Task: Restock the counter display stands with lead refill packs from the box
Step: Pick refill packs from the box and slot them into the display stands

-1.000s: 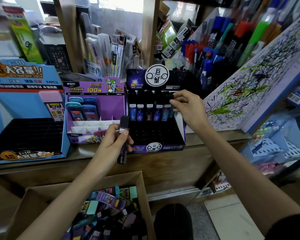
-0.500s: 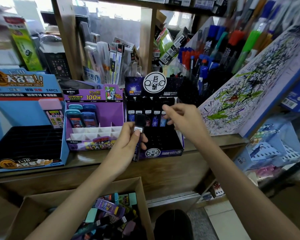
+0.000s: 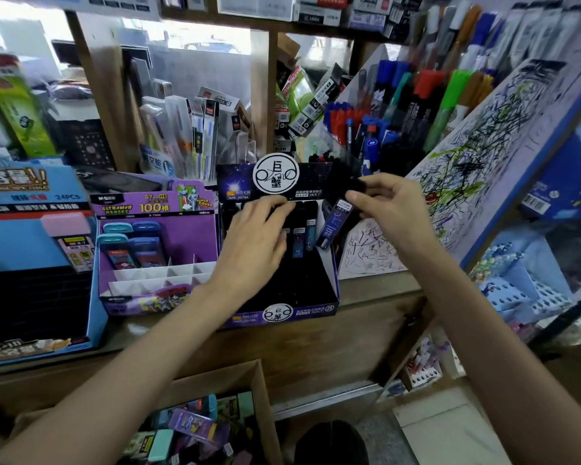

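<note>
Nearest the camera, a cardboard box (image 3: 263,407) stood on the floor against the table (image 3: 316,344), holding a loose jumble of lead refill packs (image 3: 195,427) in purple, teal and black.

Three stands sat side by side on the tabletop. The blue display stand (image 3: 30,236) was on the left. The purple display stand (image 3: 168,226) was in the middle, with a few teal and blue packs in its back rows and bare white dividers in front. The dark display stand (image 3: 282,312), with a round white logo, was on the right.

The left hand (image 3: 255,243) reached palm down into the dark stand, its fingers lying over the tops of the back row of packs (image 3: 299,239). I could not tell whether it gripped one.

The right hand (image 3: 389,209) pinched the black cap of one pack (image 3: 334,226) between thumb and fingers. That pack hung tilted at the right end of the same row, its lower end pointing down into the stand.

Beyond the stands, boxed pens (image 3: 195,129) leaned against a wooden post. To the right, marker pens (image 3: 399,95) stood in a rack above a slanted scribbled board (image 3: 483,156).
</note>
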### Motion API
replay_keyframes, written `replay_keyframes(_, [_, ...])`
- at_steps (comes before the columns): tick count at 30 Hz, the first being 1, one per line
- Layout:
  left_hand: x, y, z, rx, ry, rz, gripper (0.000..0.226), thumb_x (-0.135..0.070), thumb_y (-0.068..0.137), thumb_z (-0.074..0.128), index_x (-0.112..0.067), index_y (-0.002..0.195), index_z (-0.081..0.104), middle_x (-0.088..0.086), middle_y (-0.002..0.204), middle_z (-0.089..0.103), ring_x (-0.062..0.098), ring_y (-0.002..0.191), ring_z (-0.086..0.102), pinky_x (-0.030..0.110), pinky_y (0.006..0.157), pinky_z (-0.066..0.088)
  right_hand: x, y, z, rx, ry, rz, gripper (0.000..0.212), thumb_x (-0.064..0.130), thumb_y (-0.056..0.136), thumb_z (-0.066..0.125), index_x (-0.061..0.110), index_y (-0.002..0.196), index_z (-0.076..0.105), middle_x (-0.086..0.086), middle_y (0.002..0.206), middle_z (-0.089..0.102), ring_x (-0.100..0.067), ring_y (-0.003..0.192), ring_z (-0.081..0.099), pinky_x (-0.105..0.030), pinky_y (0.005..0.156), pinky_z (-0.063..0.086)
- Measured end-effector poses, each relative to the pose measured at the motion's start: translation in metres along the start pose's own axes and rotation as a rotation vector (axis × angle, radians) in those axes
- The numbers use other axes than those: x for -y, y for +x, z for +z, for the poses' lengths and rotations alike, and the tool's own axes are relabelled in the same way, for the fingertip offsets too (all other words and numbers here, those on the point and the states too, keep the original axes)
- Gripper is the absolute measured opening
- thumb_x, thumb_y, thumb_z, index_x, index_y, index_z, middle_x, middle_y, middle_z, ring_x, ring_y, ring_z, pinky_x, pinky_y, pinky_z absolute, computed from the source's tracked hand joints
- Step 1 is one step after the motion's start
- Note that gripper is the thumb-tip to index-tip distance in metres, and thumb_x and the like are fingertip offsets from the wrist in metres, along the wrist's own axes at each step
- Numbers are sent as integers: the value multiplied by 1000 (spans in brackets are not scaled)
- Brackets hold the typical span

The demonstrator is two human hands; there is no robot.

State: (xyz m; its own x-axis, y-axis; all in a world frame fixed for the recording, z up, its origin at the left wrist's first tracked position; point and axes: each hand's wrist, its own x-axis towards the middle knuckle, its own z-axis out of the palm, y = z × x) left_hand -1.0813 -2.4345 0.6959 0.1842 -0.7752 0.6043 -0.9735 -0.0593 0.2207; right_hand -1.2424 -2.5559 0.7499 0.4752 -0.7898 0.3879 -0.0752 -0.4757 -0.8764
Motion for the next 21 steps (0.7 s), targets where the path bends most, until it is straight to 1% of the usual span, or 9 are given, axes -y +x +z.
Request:
replay_keyframes(2, [1,8,4,32,88,50,48,-4,85,57,-6,132,49,12,130,51,32,117,47,43,97,38,-2,7,1,11,-56,-27,19,7,82,69,25,82,63,2,78,63,-1,64,62,-17,63,52])
replay_keyframes(3, [1,11,6,46,125,72,48,-4,85,58,-6,132,49,12,130,51,32,117,47,43,96,38,-4,10,3,19,-87,-36,18,6,82,69,24,83,62,2,79,63,-2,64,62,-16,62,51])
replay_keyframes(6, [1,18,12,96,201,104,50,-7,84,56,-6,134,47,12,132,49,32,118,46,43,97,37,-11,15,14,50,-244,-70,13,9,83,69,18,90,64,2,81,63,-10,70,63,-22,69,53])
replay_keyframes(9, [7,20,17,118,246,96,57,-9,82,57,-8,137,44,13,130,48,32,117,44,41,97,35,-15,18,23,76,-371,-144,15,11,83,70,17,96,66,9,77,60,-6,69,59,-23,74,52])
replay_keyframes(10, [9,19,17,119,254,98,58,-9,81,58,-8,137,43,14,128,49,33,115,46,41,96,35,-15,18,24,93,-421,-181,16,12,83,69,16,98,67,8,77,59,-6,70,59,-25,76,51])
replay_keyframes(14, [13,16,18,124,274,124,63,-8,77,61,-7,137,43,16,122,51,35,110,48,42,94,37,-17,17,30,263,-656,-334,23,17,86,66,12,108,64,-6,91,67,-21,87,62,-40,81,51])
replay_keyframes(17, [16,16,20,109,270,118,63,-8,76,61,-6,136,44,14,118,54,34,108,50,41,94,37,-20,16,33,305,-692,-361,25,18,87,64,11,111,62,-10,96,67,-25,91,61,-43,81,50])
replay_keyframes(21, [17,13,22,79,259,113,63,-5,72,63,-4,133,47,15,116,56,35,107,52,41,95,35,-20,15,33,328,-650,-328,25,17,87,65,10,109,56,-9,94,63,-25,89,59,-43,80,50])
